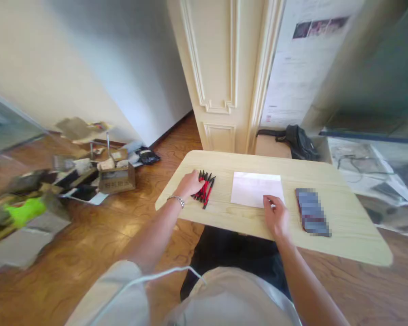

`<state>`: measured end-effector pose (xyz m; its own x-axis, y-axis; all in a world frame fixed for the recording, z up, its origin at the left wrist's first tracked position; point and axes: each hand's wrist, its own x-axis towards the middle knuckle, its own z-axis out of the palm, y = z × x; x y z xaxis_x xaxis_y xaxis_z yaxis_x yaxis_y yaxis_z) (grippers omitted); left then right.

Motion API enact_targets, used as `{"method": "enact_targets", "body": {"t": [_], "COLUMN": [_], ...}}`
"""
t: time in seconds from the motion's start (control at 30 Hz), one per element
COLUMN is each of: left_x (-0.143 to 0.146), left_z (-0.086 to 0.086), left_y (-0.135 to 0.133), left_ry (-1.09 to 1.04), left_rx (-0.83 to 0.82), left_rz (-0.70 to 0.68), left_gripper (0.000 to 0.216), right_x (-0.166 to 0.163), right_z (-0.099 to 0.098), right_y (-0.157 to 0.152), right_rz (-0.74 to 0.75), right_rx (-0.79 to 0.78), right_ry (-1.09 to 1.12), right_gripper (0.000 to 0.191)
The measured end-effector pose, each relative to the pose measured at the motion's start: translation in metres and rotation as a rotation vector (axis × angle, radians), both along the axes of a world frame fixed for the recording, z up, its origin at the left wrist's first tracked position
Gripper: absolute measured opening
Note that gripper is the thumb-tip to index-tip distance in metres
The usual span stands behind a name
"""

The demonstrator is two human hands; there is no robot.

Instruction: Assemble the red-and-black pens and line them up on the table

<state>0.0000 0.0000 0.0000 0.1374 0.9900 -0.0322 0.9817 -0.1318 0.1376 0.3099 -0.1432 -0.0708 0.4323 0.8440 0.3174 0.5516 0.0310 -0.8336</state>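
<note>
Left hand touches the red-and-black pens bunched toward the left of the table; whether it grips any, I cannot tell. White paper lies beside them, the curled right hand at its near-right corner, hold unclear.

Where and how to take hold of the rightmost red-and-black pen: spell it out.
Pinch the rightmost pen across its red middle, coming from the right, where the white paper lies. That seems best: it is long and thin, and the other pens and left hand crowd its left.
</note>
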Motion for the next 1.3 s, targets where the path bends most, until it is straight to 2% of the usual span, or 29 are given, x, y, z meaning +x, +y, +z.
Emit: {"method": "enact_targets", "body": {"t": [0.43, 0.67, 0.93, 1.1, 1.3], "left_x": [-0.018, -0.017, -0.018, -0.025, -0.027], "left_z": [-0.017, -0.027, -0.018, -0.015, -0.012], "left_y": [-0.006, -0.01, 0.001, 0.007, 0.004], "left_ry": [-0.087, -0.153, -0.119, -0.115, -0.143], "left_rx": [-0.025, 0.037, -0.015, -0.027, 0.052], "left_rz": [0.069, 0.018, -0.128, -0.146, -0.166], "left_gripper": [0.039, 0.054, 0.028, 0.031, 0.034], "right_x": [0.0, -0.001, 0.0, 0.0, -0.002], "right_z": [0.001, 0.004, 0.004, 0.005, 0.008], "right_y": [0.0, -0.002, -0.001, -0.003, -0.004], "right_rz": [0.004, 0.009, -0.003, 0.008, -0.002], "right_rx": [-0.031, -0.032, -0.053, -0.053, -0.046], "right_ry": [0.024, 0.034, 0.058, 0.052, 0.075], "right_gripper": [0.033, 0.033, 0.033, 0.036, 0.035]}}
